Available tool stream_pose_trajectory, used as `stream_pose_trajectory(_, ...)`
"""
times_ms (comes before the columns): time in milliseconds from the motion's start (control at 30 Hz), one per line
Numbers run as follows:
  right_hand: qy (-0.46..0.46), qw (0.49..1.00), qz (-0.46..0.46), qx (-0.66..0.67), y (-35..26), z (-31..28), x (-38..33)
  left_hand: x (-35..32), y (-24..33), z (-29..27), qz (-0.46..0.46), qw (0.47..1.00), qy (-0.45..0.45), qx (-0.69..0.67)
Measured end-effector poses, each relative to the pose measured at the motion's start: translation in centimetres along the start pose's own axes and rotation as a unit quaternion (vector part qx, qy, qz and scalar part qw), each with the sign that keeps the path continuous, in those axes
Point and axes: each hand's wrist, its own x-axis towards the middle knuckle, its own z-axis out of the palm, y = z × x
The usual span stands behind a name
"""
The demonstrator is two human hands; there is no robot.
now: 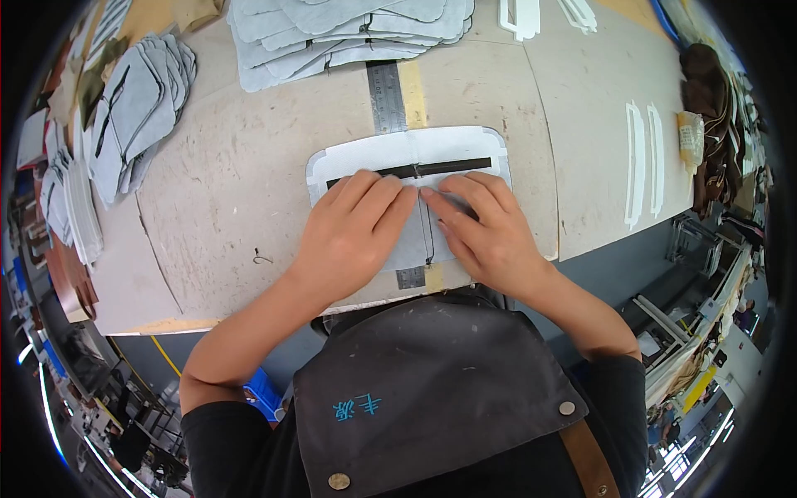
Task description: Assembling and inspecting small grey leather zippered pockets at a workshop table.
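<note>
Workbench (249, 183), pale board top, near edge running just below the hands at 6 o'clock; right edge drops off at 3 o'clock toward metal racks. Bare board lies open at 9 o'clock of the hands, and a smaller bare patch at 3 o'clock before two white strips (643, 162).

Grey-and-white panel (398, 153) lies flat at the centre of the bench, over a steel ruler (385, 95) that pokes out toward 12 o'clock. A black strip (452, 167) crosses the panel just above the fingertips.

Left hand (353, 236) palm down on the panel, fingers together and flat, tips at the black strip's lower edge. Right hand (481, 232) likewise pressed flat, fingers slightly spread, pointing toward 10 o'clock; its tips meet the left hand's at the panel's middle seam. Neither hand clamps anything (both only press down).

No bins in view. Loose stacks instead: grey cut pieces (349, 33) piled at 12 o'clock, another fanned stack (137, 108) at 10 o'clock, brown material heap (710, 100) at 2 o'clock.
</note>
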Motion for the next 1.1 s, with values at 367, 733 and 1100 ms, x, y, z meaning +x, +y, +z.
stream_pose_trajectory(367,0.004,0.999,0.009,-0.040,-0.4,0.5,-0.2,0.7,-0.4,0.9,0.015,0.999,0.003,0.034)
stream_pose_trajectory(733,-0.021,0.999,-0.009,-0.029,0.6,-0.4,-1.1,-1.5,1.0,-0.2,0.012,0.995,-0.060,0.077)
stream_pose_trajectory(1100,0.034,0.999,0.028,-0.028,2.4,-2.4,-2.3,-2.2,-1.1,-2.6,-0.077,0.996,-0.031,0.014)
